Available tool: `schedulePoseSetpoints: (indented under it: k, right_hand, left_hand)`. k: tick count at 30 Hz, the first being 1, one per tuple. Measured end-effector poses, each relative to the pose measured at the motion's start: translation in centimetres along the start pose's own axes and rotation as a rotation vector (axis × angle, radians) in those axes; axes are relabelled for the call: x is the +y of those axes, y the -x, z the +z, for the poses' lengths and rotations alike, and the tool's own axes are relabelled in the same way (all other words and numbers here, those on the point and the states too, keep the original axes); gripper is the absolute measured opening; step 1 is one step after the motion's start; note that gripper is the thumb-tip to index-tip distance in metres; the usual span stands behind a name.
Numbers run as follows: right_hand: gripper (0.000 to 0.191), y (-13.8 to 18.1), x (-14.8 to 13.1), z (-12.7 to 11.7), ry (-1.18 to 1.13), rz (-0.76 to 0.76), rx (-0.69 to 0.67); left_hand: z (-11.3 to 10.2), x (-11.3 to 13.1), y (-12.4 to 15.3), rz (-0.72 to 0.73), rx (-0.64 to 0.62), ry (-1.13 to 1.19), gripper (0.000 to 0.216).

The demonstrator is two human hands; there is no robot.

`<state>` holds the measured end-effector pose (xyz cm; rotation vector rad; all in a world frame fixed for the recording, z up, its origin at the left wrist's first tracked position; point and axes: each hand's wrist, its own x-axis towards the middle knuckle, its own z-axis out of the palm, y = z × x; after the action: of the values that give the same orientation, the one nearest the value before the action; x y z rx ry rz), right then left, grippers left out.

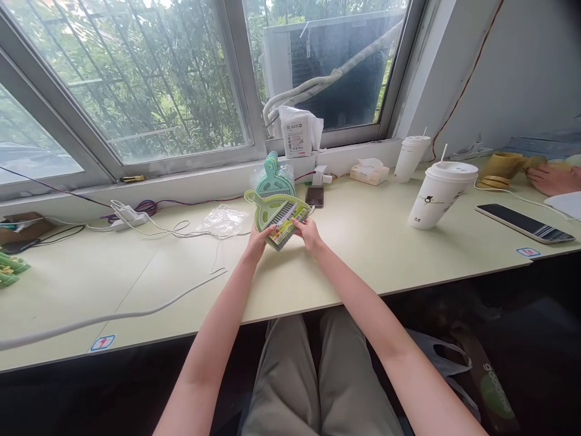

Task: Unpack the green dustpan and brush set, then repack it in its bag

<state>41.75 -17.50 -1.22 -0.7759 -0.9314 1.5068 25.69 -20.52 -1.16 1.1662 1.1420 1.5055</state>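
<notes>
Both my hands hold a small green dustpan-and-brush set (275, 216) with a printed label, just above the pale desk (354, 254). My left hand (256, 241) grips its left lower edge. My right hand (308, 232) pinches the right side at the label. Behind it, more green and teal sets (272, 177) in clear wrapping stand against the window ledge. An empty clear plastic bag (222, 219) lies to the left of the set.
White cables (136, 312) run across the desk's left half from a power strip (126, 217). Two lidded paper cups (436, 195) stand at right, with a tissue pack (368, 172), a phone (524, 223) and another person's hand (551, 178) at far right.
</notes>
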Motion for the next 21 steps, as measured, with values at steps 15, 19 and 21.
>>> schedulePoseSetpoints:
  k: [15,19,21]
  right_hand:
    - [0.015,0.0,-0.9,-0.9,0.035,0.004,0.081]
    - [0.017,-0.2,-0.9,-1.2,0.016,0.001,0.125]
    - [0.017,-0.4,-1.0,-1.4,0.014,0.008,0.153]
  left_hand:
    - [-7.2,-0.4,-1.4,0.124,0.403,-1.347,0.041]
    - [-7.2,0.4,-1.7,0.188,0.469,-1.164,0.036]
    - [-7.4,1.0,-1.8,0.178,0.491,-0.978,0.034]
